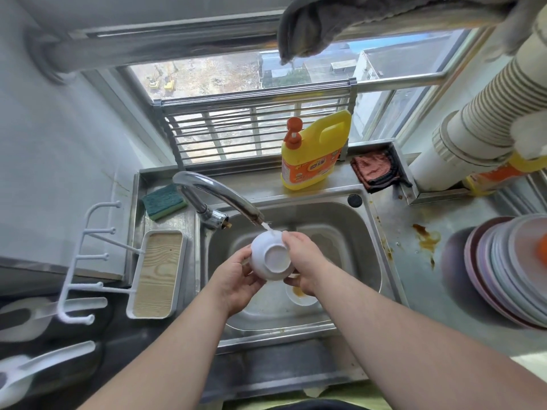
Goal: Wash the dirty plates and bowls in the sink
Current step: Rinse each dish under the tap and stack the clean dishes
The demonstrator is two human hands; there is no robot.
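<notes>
Two bare forearms enter from the lower edge and end in the left hand (236, 279) and the right hand (305, 261). No sleeves, gloves, rings, watch or wristbands show on them. Fingers (288, 236) are uncovered, with short nails. A strip of pale green garment shows at the bottom edge between the arms.

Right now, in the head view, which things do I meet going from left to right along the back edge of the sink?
Green sponge → faucet → yellow detergent bottle → red cloth → white pipe.
</notes>
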